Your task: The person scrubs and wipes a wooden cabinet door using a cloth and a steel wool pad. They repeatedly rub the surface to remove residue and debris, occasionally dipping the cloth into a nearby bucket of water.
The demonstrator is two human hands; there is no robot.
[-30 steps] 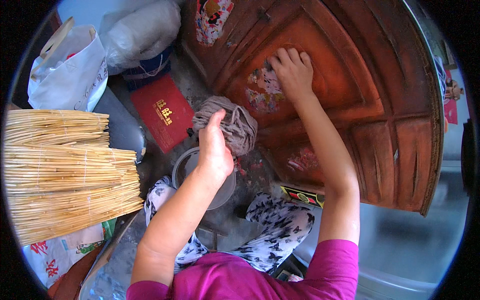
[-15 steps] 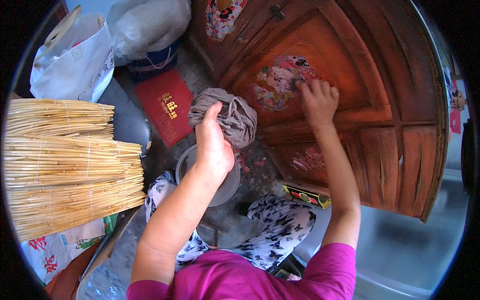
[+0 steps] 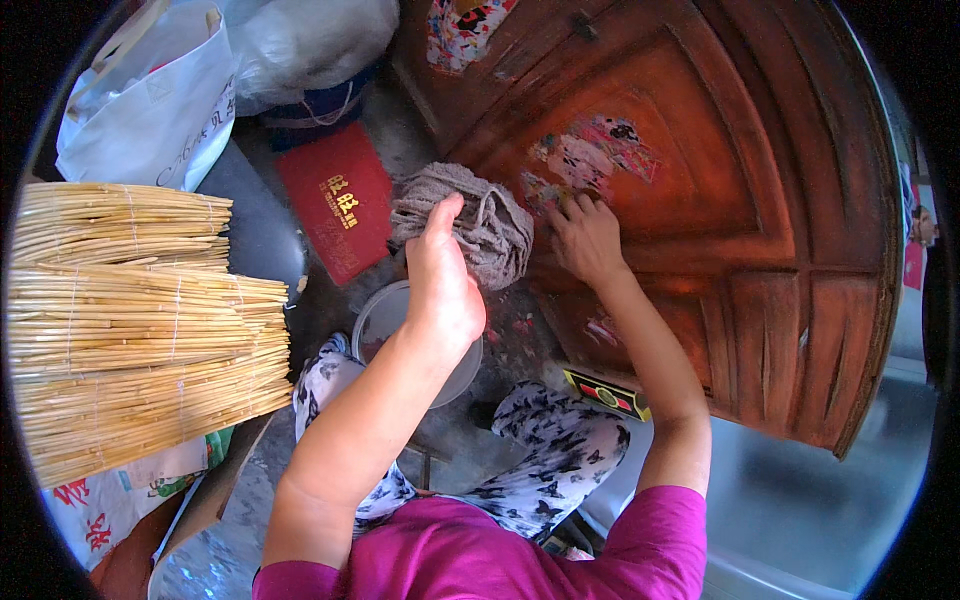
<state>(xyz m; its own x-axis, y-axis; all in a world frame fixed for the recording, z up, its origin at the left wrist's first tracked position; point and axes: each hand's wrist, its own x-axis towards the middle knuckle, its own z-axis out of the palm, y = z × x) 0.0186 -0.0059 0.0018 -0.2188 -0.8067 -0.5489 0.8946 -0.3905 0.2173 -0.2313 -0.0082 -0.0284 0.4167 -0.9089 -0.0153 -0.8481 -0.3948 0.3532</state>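
Note:
My left hand (image 3: 447, 265) grips a bunched grey cloth (image 3: 475, 225), thumb lying along its front. The cloth is held in the air above a round bucket (image 3: 460, 375) between my legs. My right hand (image 3: 588, 240) is at the wooden cabinet door (image 3: 700, 190), its fingers bent and bunched at the lower edge of a torn, colourful paper sticker (image 3: 583, 165). The fingertips are partly hidden, so whether they pinch a scrap cannot be made out. Another torn sticker (image 3: 462, 35) is higher on the cabinet.
Bundled reed mats (image 3: 150, 330) lie at the left, below a white bag (image 3: 150, 110). A clear plastic bag (image 3: 315, 50) stands behind a red box (image 3: 335, 200) on the floor. A small yellow and black box (image 3: 606, 394) is under the door. Paper scraps (image 3: 522, 325) litter the floor.
My right hand has moved left and down across the sticker, from its right side to its lower edge. The left hand still holds the cloth, slightly shifted to the right in view.

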